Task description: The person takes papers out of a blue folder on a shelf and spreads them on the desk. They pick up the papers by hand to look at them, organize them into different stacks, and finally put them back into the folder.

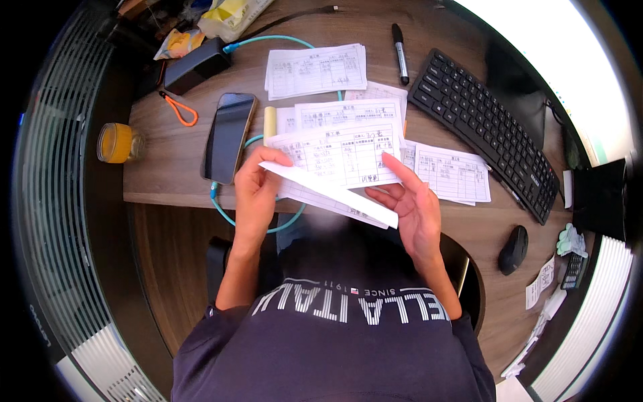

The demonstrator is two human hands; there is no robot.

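Paper slips [331,194] sit fanned above the bench [167,154] edge, left hand [254,191] pinching one end, right hand [412,211] cupping beneath; thumbing them apart slowly should keep the stack aligned.

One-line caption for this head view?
Both hands, left hand and right hand, hold paper slips above a form-strewn desk.

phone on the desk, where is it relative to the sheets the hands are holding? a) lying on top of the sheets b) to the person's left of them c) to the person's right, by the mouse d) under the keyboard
b: the dark phone lies flat on the desk to the left of the paper sheets held between the left hand and right hand, while the mouse and keyboard are off to the right.
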